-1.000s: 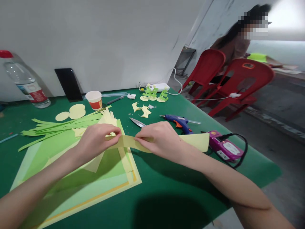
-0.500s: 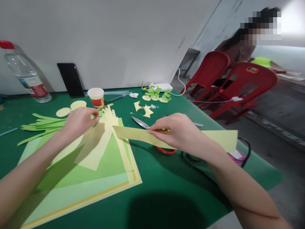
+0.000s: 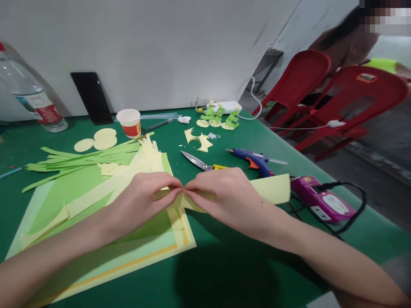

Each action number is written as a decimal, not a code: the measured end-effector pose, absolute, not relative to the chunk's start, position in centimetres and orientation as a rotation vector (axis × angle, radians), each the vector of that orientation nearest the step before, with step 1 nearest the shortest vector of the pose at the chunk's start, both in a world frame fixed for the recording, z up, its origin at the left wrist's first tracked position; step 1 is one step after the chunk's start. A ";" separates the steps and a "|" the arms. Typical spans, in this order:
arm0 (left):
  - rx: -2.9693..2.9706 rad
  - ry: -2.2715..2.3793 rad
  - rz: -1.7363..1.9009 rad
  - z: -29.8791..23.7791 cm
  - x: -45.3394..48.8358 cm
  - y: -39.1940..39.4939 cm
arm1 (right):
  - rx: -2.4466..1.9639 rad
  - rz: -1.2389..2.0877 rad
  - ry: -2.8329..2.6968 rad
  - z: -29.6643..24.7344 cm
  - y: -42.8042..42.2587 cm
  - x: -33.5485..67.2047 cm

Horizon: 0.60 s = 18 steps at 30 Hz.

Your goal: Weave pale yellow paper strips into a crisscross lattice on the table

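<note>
My left hand (image 3: 144, 199) and my right hand (image 3: 224, 194) meet fingertip to fingertip above the green table (image 3: 240, 265). Both pinch one pale yellow paper strip (image 3: 272, 188), whose free end sticks out to the right past my right wrist. Under my left hand lies a stack of green and yellow paper sheets (image 3: 105, 252). Cut yellow strips (image 3: 147, 156) and green strips (image 3: 73, 160) fan out just beyond it. Scissors (image 3: 201, 162) lie right behind my hands.
A blue glue gun (image 3: 253, 159) and a purple device with a black cable (image 3: 321, 203) lie to the right. Behind are a paper cup (image 3: 129, 122), yellow paper circles (image 3: 96, 140), a water bottle (image 3: 32, 102), a black phone (image 3: 91, 97) and red chairs (image 3: 346, 102) with a person beyond.
My left hand laid a cut yellow piece on the pile at the left and came back to the strip. Both hands now pinch it close together.
</note>
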State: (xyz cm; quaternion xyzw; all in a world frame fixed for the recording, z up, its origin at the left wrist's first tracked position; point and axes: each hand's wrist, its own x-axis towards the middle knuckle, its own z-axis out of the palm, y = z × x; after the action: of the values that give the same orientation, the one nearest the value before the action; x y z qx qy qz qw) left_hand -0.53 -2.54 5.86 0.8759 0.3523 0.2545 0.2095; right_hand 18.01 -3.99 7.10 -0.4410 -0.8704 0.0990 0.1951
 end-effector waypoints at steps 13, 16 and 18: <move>2.054 1.466 0.767 5.6 -4.7 4.4 | -1.410 0.311 -2.238 10.2 -1.4 21.8; 1.991 1.333 0.736 6.0 -4.6 4.5 | -1.434 0.494 -2.166 10.4 -0.9 22.0; 1.997 1.239 0.660 6.6 -4.1 3.8 | -1.437 0.596 -2.126 10.2 -0.6 21.9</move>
State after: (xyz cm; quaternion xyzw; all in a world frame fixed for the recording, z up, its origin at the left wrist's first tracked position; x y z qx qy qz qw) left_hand -4.06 3.79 6.58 0.7684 0.4766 0.2541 0.3433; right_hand 21.94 -0.58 10.25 -0.5280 -0.7812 0.2189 0.2512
